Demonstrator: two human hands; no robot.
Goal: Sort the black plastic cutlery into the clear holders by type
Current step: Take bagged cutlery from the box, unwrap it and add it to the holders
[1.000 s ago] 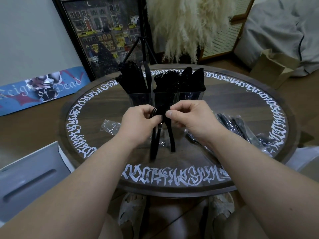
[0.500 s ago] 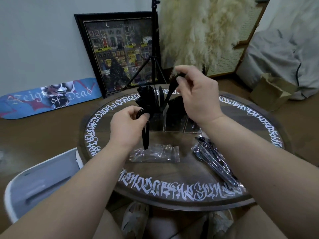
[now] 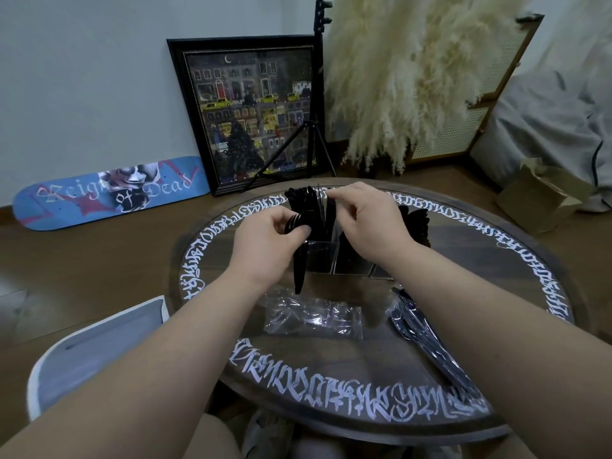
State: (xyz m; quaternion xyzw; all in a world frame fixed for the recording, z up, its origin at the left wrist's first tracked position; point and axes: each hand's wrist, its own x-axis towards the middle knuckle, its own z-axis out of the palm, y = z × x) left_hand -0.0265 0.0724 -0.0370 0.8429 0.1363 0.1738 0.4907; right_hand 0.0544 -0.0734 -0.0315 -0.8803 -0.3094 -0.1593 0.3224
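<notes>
Nearest, below the fingers, a crinkled clear plastic bag (image 3: 313,314) lies flat on the round glossy bench (image 3: 496,260). The left hand (image 3: 265,241) grips a bundle of slim black plastic cutlery (image 3: 298,260), handles hanging down. The right hand (image 3: 371,223) pinches one piece over the square clear holders (image 3: 351,263) just beyond, already bristling with cutlery.
</notes>
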